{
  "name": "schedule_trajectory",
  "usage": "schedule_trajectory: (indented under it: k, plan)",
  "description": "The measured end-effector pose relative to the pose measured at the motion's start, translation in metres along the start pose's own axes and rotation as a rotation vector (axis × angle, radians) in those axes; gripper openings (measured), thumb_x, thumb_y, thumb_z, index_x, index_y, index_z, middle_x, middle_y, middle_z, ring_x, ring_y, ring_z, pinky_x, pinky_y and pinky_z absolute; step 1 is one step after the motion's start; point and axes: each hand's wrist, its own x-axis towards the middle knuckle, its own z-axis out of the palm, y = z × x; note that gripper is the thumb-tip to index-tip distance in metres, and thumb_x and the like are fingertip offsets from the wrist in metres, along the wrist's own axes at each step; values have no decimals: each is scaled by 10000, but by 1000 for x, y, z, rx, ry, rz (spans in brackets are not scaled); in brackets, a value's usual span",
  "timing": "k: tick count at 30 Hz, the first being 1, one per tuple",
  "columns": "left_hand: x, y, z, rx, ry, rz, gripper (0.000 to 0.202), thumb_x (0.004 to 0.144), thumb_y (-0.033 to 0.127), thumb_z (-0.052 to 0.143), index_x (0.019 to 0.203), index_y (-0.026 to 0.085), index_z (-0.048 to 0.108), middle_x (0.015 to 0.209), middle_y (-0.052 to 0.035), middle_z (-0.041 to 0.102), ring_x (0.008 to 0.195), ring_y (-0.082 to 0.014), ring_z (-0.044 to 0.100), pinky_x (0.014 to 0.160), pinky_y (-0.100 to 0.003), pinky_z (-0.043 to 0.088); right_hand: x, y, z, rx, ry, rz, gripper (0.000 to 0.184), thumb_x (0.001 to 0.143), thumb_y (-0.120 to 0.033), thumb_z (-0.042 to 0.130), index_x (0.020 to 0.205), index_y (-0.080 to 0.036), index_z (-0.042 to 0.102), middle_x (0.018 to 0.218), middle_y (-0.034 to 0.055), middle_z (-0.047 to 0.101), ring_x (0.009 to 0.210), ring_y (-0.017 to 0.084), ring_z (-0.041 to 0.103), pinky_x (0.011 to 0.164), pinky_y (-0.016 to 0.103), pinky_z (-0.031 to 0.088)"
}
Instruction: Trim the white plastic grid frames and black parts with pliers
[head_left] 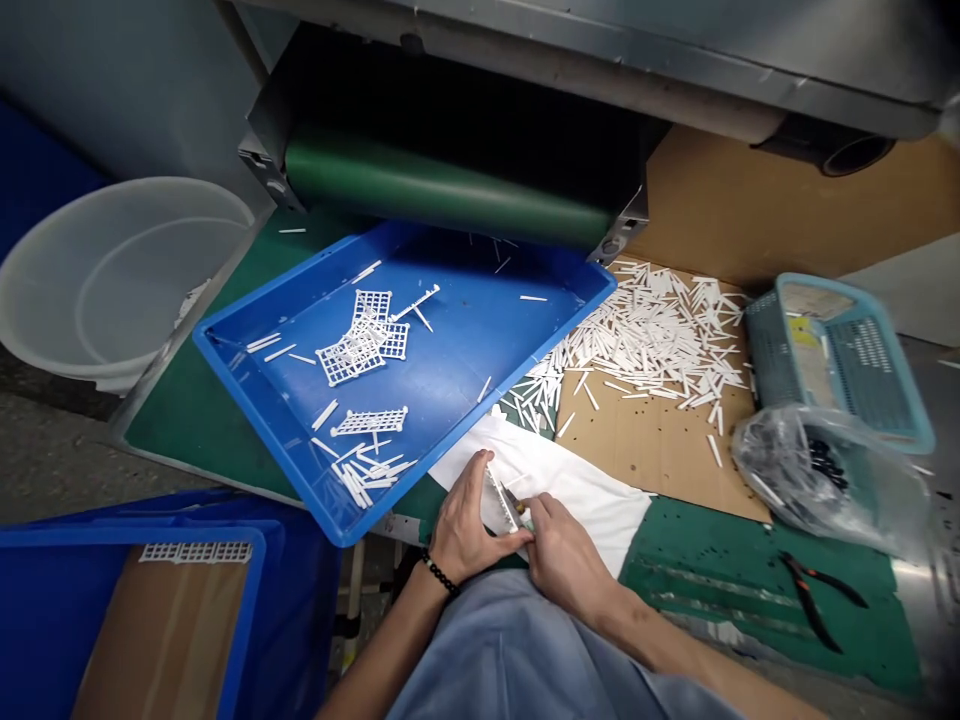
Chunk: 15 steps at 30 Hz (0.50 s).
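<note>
Just above my lap, my left hand [469, 528], with a dark beaded bracelet at the wrist, grips a white plastic grid [501, 497] between thumb and fingers. The grid is seen nearly edge-on. My right hand [562, 550] is closed around a small tool [516, 503] whose dark tip lies against or close to the grid. Fingers cover most of that tool, so its kind is unclear. Beneath both hands a white cloth [592, 478] is spread. Several more white grids [361, 345] and loose white sticks [364, 475] lie in the blue tray [465, 325].
A green conveyor roller [442, 190] overhangs the tray. Many white sticks [652, 335] cover cardboard at right, near a light-blue basket [915, 400] and plastic bag [780, 480]. Pliers [814, 600] lie front right. A translucent tub [112, 260] and blue crate [259, 600] stand left.
</note>
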Motion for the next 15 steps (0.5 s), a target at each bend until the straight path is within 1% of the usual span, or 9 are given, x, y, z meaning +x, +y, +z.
schedule_trajectory:
  k: [3,5,8,12,14,15]
  plan:
    - [0,-3,1,-10,-5,-1,1110,651,571,744,1479,175,119,1433,-170,416,1326,-305,414,1103,-432,392,0,9,12,5,84,-76,344,761,-1,374,1042,-144,512,978,106,532,910,227,480,820,352,440]
    - [0,-3,1,-23,-15,-11,1102,650,533,754,1478,178,118,1435,-165,413,1323,-302,417,1102,-429,395,1,14,19,-4,131,-130,320,764,-4,367,1013,-146,509,945,101,525,882,225,470,795,359,450]
    - [1,2,-4,-40,-33,-13,1047,659,401,741,1476,170,129,1446,-158,396,1331,-302,403,1110,-436,384,1,17,26,-19,176,-179,277,765,-21,377,972,-150,508,917,101,523,863,234,462,778,378,456]
    - [0,11,-16,-70,-108,-20,981,683,188,626,1496,149,80,1503,-149,311,1391,-290,304,1147,-441,324,-1,19,28,-22,219,-191,277,785,-47,393,1014,-155,505,929,101,536,872,240,478,784,389,461]
    - [-1,14,-20,-63,-98,-52,920,717,125,553,1503,151,76,1515,-150,284,1403,-280,279,1151,-443,312,-3,19,27,-15,235,-193,265,822,-75,387,1047,-160,499,939,99,546,881,234,499,779,376,467]
    - [-2,14,-21,-47,-68,-82,869,739,107,521,1502,157,108,1498,-152,309,1392,-277,301,1142,-447,324,-3,20,26,-12,244,-195,256,841,-92,380,1059,-162,496,947,101,552,889,231,509,777,371,470]
